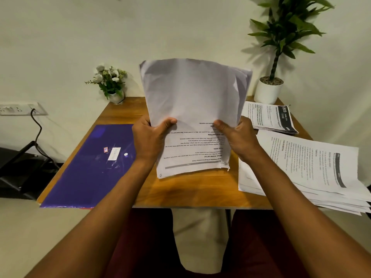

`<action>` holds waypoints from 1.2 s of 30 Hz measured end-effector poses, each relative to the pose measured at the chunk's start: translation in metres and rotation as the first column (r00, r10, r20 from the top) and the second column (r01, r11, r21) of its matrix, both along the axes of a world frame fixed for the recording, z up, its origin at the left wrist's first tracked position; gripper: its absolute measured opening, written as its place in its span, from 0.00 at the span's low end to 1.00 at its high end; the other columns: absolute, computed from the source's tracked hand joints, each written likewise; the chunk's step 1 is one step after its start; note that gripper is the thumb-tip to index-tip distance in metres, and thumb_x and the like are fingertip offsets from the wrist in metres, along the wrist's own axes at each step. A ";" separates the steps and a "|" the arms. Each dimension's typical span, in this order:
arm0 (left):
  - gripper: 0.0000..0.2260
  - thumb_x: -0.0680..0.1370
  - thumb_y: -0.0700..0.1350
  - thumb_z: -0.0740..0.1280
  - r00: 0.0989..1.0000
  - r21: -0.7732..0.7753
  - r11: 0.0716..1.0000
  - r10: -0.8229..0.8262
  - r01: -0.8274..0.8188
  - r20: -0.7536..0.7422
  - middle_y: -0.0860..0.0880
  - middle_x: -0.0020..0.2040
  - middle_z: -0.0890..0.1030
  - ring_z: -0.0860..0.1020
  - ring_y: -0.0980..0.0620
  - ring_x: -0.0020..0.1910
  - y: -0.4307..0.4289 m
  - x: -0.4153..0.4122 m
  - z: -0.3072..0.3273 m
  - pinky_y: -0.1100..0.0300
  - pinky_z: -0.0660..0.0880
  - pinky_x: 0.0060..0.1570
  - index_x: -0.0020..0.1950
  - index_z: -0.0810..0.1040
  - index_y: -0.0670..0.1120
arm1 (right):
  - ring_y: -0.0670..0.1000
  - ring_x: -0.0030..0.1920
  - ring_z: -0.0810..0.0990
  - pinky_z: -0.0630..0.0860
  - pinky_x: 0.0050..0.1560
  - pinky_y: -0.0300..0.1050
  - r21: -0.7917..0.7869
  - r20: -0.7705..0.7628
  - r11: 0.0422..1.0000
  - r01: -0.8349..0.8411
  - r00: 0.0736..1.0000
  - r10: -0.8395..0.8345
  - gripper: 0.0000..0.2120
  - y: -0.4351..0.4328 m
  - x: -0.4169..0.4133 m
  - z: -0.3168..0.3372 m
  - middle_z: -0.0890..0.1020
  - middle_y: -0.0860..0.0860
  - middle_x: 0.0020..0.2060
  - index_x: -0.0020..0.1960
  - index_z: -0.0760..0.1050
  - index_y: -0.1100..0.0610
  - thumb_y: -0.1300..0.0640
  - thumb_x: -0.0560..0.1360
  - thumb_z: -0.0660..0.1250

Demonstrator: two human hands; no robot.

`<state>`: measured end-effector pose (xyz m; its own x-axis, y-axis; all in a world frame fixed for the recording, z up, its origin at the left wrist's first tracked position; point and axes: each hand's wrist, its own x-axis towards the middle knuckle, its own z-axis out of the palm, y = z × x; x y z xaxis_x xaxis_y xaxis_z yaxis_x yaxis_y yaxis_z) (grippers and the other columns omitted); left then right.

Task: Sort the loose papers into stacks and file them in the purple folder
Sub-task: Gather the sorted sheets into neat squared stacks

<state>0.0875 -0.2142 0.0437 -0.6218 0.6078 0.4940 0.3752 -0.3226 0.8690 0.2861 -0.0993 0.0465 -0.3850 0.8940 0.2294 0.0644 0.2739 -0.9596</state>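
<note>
Left hand (pixel 149 138) and right hand (pixel 236 137) each pinching a sheaf (pixel 192 109) upright above the table (pixel 200 189) (print upside down), folder (pixel 88 167) flat at left, 2 stacks (pixel 301 173) at right

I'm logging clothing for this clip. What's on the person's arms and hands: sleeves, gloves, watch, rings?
No sleeves show: the left arm and right arm are bare to the frame's edge. The left hand and right hand show no gloves, watch or rings.

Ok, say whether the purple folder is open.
Shut: the purple folder lies flat on the table, its flap folded down.
</note>
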 end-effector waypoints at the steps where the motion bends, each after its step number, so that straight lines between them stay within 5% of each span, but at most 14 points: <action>1: 0.12 0.72 0.43 0.78 0.999 -0.003 0.999 0.032 -0.032 -0.035 0.63 0.30 0.81 0.79 0.65 0.31 0.000 0.000 0.000 0.71 0.70 0.30 0.34 0.77 0.51 | 0.46 0.46 0.83 0.79 0.45 0.40 0.008 0.004 1.000 0.001 1.000 -0.001 0.15 -0.001 -0.001 0.002 0.83 0.47 0.43 0.52 0.78 0.53 0.47 0.71 0.75; 4: 0.16 0.71 0.53 0.77 0.994 0.034 0.996 0.089 -0.087 -0.063 0.60 0.28 0.80 0.77 0.63 0.29 0.000 -0.004 -0.003 0.68 0.67 0.28 0.31 0.76 0.48 | 0.50 0.48 0.83 0.81 0.49 0.46 0.001 -0.004 1.000 -0.001 1.000 0.001 0.23 -0.004 -0.004 0.000 0.84 0.49 0.45 0.55 0.78 0.55 0.42 0.67 0.74; 9: 0.29 0.72 0.62 0.72 1.000 -0.014 1.000 -0.026 0.026 -0.004 0.47 0.28 0.64 0.63 0.54 0.27 0.003 -0.006 -0.011 0.60 0.58 0.27 0.31 0.63 0.41 | 0.54 0.50 0.83 0.82 0.53 0.53 -0.030 -0.002 0.999 0.033 0.999 -0.033 0.19 0.000 -0.002 -0.012 0.83 0.50 0.47 0.57 0.77 0.56 0.46 0.73 0.74; 15: 0.25 0.72 0.58 0.71 0.987 -0.041 0.988 -0.148 0.151 0.067 0.48 0.27 0.64 0.62 0.56 0.26 0.008 -0.005 0.000 0.64 0.60 0.27 0.30 0.62 0.44 | 0.44 0.44 0.82 0.78 0.42 0.37 -0.004 -0.004 0.999 0.036 0.999 -0.036 0.10 0.003 0.003 -0.003 0.83 0.46 0.44 0.53 0.77 0.53 0.50 0.76 0.73; 19: 0.23 0.72 0.56 0.72 0.991 -0.131 0.983 -0.120 0.126 0.052 0.56 0.25 0.72 0.70 0.61 0.25 0.006 -0.003 -0.011 0.68 0.66 0.27 0.29 0.65 0.45 | 0.42 0.44 0.81 0.77 0.40 0.34 -0.034 0.020 0.998 0.057 0.998 -0.056 0.10 -0.003 0.003 -0.017 0.82 0.44 0.44 0.53 0.76 0.52 0.50 0.76 0.73; 24: 0.10 0.73 0.51 0.73 0.985 -0.136 0.983 -0.102 0.121 0.140 0.55 0.33 0.83 0.83 0.58 0.36 -0.002 0.001 -0.039 0.62 0.77 0.34 0.35 0.77 0.50 | 0.51 0.49 0.85 0.82 0.49 0.46 -0.108 0.085 0.994 0.010 0.996 -0.001 0.17 -0.009 0.004 -0.036 0.85 0.47 0.47 0.57 0.79 0.57 0.47 0.75 0.74; 28: 0.13 0.73 0.53 0.73 0.987 -0.140 0.984 -0.091 0.110 0.133 0.55 0.31 0.81 0.81 0.57 0.34 -0.002 0.001 -0.037 0.60 0.76 0.33 0.34 0.75 0.48 | 0.44 0.45 0.85 0.83 0.45 0.40 -0.069 0.047 0.998 -0.008 0.999 0.011 0.09 -0.009 0.005 -0.028 0.85 0.44 0.46 0.52 0.77 0.49 0.49 0.75 0.74; 31: 0.21 0.72 0.56 0.77 0.958 -0.200 0.958 -0.153 0.204 0.243 0.48 0.50 0.86 0.85 0.48 0.52 -0.004 -0.004 -0.057 0.48 0.82 0.48 0.55 0.81 0.41 | 0.50 0.48 0.86 0.84 0.47 0.46 -0.141 0.083 0.990 -0.004 0.996 0.016 0.13 -0.014 0.006 -0.041 0.86 0.46 0.48 0.55 0.79 0.52 0.47 0.74 0.73; 33: 0.29 0.74 0.55 0.77 0.928 -0.191 0.938 -0.224 0.288 0.298 0.44 0.62 0.83 0.82 0.42 0.62 -0.010 -0.002 -0.065 0.40 0.79 0.59 0.69 0.75 0.41 | 0.50 0.49 0.87 0.84 0.47 0.46 -0.195 0.081 0.981 -0.009 0.996 0.025 0.15 -0.018 0.007 -0.049 0.86 0.47 0.48 0.54 0.79 0.51 0.45 0.72 0.73; 36: 0.23 0.76 0.50 0.75 0.954 -0.239 0.937 -0.204 0.255 0.221 0.45 0.56 0.86 0.85 0.46 0.55 -0.013 0.002 -0.047 0.49 0.83 0.52 0.65 0.78 0.38 | 0.46 0.49 0.86 0.84 0.49 0.45 -0.194 0.056 0.981 -0.010 0.998 0.021 0.13 -0.015 0.006 -0.045 0.84 0.42 0.48 0.57 0.77 0.50 0.49 0.75 0.73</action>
